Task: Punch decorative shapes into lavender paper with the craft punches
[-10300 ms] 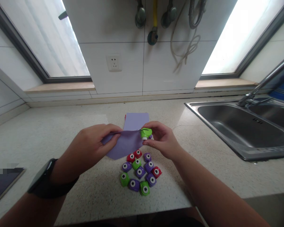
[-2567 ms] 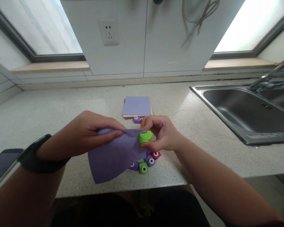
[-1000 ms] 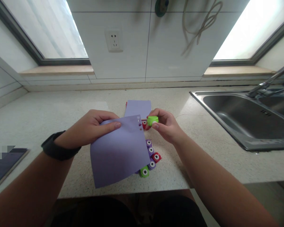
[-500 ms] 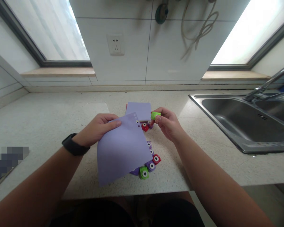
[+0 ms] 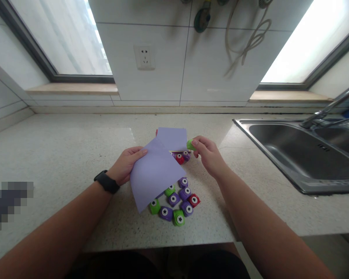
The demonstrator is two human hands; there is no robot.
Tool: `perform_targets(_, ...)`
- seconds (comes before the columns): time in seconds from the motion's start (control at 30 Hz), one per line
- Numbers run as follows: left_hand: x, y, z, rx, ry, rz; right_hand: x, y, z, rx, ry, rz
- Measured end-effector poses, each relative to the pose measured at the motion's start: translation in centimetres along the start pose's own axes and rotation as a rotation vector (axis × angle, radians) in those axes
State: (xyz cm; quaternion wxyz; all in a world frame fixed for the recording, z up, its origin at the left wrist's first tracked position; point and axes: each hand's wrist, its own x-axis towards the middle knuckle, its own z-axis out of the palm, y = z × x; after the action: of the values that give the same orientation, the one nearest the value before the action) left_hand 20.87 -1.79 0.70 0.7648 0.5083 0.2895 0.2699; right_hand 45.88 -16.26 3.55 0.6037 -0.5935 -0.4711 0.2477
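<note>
My left hand [image 5: 127,164] pinches a lilac sheet of paper [image 5: 155,172] by its upper left edge; the sheet hangs tilted over the counter. My right hand [image 5: 208,154] grips a small green paper punch [image 5: 190,145] close to the far stack of coloured paper [image 5: 173,137]. The punch is apart from the sheet. Below the sheet lies a cluster of several small punches [image 5: 177,201] in green, purple and red, partly hidden by the paper. A red punch [image 5: 179,158] and a purple one [image 5: 186,155] lie by the stack.
A steel sink [image 5: 302,155] with a tap [image 5: 327,108] fills the right side. A speckled stone counter [image 5: 61,155] runs to the wall with a socket [image 5: 144,57]. A blurred dark flat item [image 5: 6,203] lies at the left edge. The counter's front edge is close below the punches.
The green punch has come off the sheet's edge and my right hand has carried it away toward the paper stack. My left hand has swung the sheet leftward, uncovering more of the punches.
</note>
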Motion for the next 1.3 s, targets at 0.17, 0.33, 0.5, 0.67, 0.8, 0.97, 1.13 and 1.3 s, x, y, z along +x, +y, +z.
perform_targets(0.17, 0.1, 0.1, 0.0, -0.038, -0.013, -0.004, 0.2, 0.5, -0.2, -0.058, 0.018, 0.011)
perform_targets(0.33, 0.2, 0.3, -0.1, -0.077, -0.025, -0.012, 0.1, 0.6, -0.2, -0.112, -0.043, 0.048)
perform_targets(0.5, 0.4, 0.4, -0.2, -0.124, 0.003, -0.004, 0.1, 0.3, -0.3, -0.135, -0.093, 0.076)
perform_targets(0.67, 0.2, 0.7, 0.0, -0.16, 0.043, 0.031, 0.3, 0.4, -0.9, -0.225, -0.162, 0.103)
perform_targets(0.8, 0.2, 0.9, 0.1, -0.174, 0.069, 0.041, -0.1, -0.1, -1.1, -0.372, -0.278, 0.041)
perform_targets(0.97, 0.3, 0.9, -0.1, -0.165, 0.055, 0.039, -0.8, -1.2, -0.8, -0.685, -0.334, -0.138)
perform_targets(1.13, 0.5, 0.7, -0.2, -0.171, 0.048, 0.038, -0.9, -1.3, -0.6, -0.821, -0.452, -0.196)
perform_targets(1.3, 0.5, 0.8, -0.1, -0.177, 0.051, 0.042, -0.9, -1.0, -0.4, -0.836, -0.493, -0.227)
